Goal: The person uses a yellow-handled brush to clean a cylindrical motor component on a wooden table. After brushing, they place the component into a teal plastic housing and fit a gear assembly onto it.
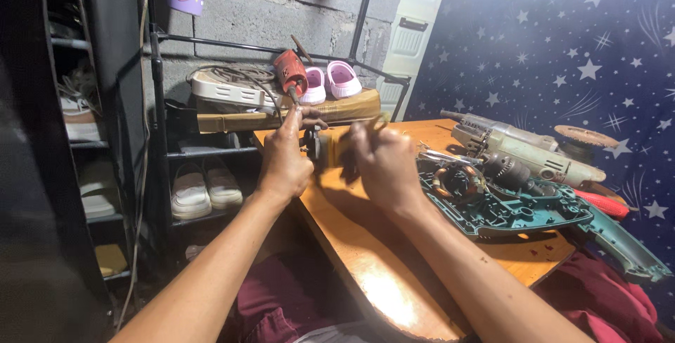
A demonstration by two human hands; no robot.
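My left hand and my right hand are closed together around a small cylindrical part with a dark metal end, held just above the orange wooden table. The part is mostly hidden by my fingers. To the right of my right hand lies an opened teal power-tool housing with a copper-wound coil and a drill chuck inside.
A grey angle grinder with a worn disc lies at the table's far right. A red-handled tool sits beside it. A shelf at the left holds shoes, pink clogs and a red tool. Starry blue cloth hangs at the right.
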